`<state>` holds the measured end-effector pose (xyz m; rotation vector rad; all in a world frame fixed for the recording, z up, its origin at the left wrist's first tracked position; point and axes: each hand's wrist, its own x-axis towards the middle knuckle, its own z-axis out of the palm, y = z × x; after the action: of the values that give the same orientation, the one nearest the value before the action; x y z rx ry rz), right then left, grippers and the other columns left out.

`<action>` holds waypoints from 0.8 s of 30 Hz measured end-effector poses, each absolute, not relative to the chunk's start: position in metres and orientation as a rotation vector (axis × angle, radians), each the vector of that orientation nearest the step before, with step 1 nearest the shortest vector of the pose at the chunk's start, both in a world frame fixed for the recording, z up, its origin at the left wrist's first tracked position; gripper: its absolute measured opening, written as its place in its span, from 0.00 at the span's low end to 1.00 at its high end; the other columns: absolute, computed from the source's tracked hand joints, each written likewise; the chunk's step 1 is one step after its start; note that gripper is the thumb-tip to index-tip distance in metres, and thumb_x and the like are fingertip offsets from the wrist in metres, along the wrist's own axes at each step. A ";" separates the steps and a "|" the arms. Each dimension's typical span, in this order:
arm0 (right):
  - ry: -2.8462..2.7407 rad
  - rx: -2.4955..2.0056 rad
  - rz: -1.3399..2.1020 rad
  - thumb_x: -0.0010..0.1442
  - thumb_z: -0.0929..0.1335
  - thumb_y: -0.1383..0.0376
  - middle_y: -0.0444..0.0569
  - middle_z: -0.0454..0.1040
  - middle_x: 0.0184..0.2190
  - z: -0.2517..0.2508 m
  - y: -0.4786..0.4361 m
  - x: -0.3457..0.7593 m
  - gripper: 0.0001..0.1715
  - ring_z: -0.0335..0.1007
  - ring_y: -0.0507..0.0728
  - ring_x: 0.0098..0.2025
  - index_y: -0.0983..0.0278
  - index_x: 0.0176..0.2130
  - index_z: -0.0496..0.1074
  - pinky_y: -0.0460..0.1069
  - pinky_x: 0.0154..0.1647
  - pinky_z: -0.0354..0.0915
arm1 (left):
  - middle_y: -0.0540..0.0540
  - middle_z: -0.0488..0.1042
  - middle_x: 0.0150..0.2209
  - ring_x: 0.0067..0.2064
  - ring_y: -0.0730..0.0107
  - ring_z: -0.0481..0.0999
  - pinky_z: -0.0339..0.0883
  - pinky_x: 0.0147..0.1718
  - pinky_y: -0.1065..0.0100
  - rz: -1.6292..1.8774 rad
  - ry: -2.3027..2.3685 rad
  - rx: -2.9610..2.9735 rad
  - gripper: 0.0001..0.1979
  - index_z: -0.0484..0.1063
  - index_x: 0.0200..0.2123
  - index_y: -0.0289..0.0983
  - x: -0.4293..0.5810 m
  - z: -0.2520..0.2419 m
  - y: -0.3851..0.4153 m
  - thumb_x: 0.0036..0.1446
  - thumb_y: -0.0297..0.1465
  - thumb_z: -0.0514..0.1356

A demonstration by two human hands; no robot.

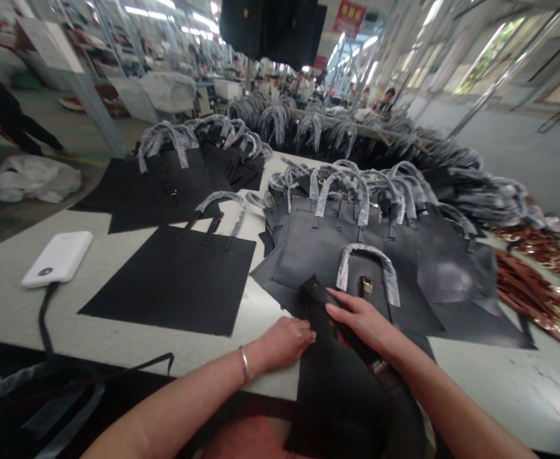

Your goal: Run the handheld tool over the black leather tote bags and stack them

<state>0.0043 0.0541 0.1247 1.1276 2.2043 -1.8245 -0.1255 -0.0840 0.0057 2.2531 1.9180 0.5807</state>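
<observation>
The fingertips of the left hand (287,342) are hard to make out at the edge of a dark panel (332,382), so its grip cannot be judged. The right hand (361,319) holds the same panel, its lower fingers partly hidden. Both forearms run out of the picture, and the panel's lower end fades into dark blur near the bottom edge. Characters on the red sign (350,17) are too blurred to read, as is any print on the pale sheet (50,44). The black hanging material (273,29) is cut off at the top. At the left edge, only the dark-trousered legs (12,118) of another person show. The brown straps (533,290) overlap too closely to count.
</observation>
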 end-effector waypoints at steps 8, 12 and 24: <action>2.091 1.308 -1.855 0.54 0.69 0.53 0.40 0.69 0.25 0.151 0.056 0.050 0.42 0.67 0.50 0.18 0.61 0.63 0.57 0.46 0.19 0.63 | 0.48 0.70 0.35 0.36 0.69 0.72 0.65 0.35 0.70 0.974 2.066 1.660 0.08 0.71 0.41 0.37 -0.137 -0.004 -0.070 0.58 0.32 0.61; 2.040 1.335 -1.886 0.56 0.69 0.52 0.39 0.69 0.25 0.133 0.046 0.073 0.41 0.68 0.50 0.19 0.61 0.63 0.57 0.45 0.20 0.63 | 0.46 0.69 0.42 0.39 0.66 0.73 0.66 0.37 0.68 0.885 2.212 1.545 0.21 0.68 0.48 0.39 -0.137 0.007 -0.052 0.52 0.36 0.66; 2.020 1.807 -2.099 0.54 0.70 0.50 0.43 0.73 0.28 0.135 0.046 0.158 0.44 0.69 0.52 0.23 0.60 0.63 0.56 0.46 0.22 0.66 | 0.54 0.68 0.21 0.20 0.74 0.73 0.62 0.21 0.75 1.198 2.069 1.156 0.08 0.62 0.27 0.38 -0.154 0.017 -0.026 0.58 0.33 0.56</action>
<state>0.1582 0.0465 0.1349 1.8067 2.0204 -2.0994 -0.1539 -0.0261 0.0173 1.1563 2.0694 1.1982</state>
